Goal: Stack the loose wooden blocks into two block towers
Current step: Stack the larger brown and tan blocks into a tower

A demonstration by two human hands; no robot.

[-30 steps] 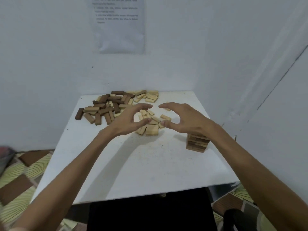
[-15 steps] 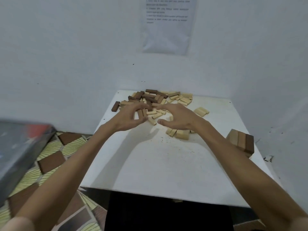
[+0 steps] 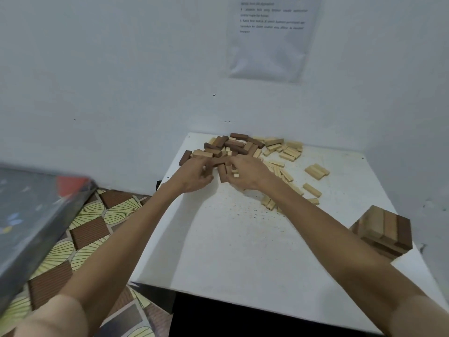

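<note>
Left hand (image 3: 194, 177) and right hand (image 3: 245, 175), spread open a second ago, now pinch dark blocks (image 3: 221, 172) at the pile (image 3: 238, 144), well apart from the started tower (image 3: 384, 231); gathering has begun.

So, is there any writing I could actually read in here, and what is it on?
Sheet of paper on the wall: several lines of printed text, too blurred to read.
Wooden blocks, table and grey box on the left: no writing visible.
</note>
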